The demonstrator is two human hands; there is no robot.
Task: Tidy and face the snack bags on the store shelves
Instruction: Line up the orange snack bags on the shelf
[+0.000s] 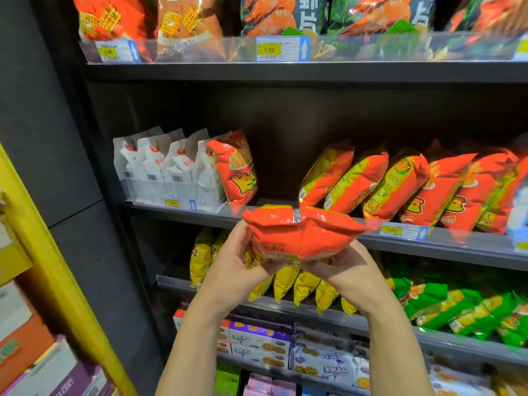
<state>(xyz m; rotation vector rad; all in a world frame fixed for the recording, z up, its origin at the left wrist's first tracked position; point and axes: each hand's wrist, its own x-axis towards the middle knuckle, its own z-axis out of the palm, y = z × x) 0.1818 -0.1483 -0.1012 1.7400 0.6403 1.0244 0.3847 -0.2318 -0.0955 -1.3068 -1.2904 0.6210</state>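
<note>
Two hands hold one orange snack bag from below, lying flat, seam up, just in front of the middle shelf edge. Left hand grip: curled round the bag's left end. Right hand grip: cupped under its right end. Behind it, a shelf gap between an upright orange bag and a tilted row. White bags far left.
</note>
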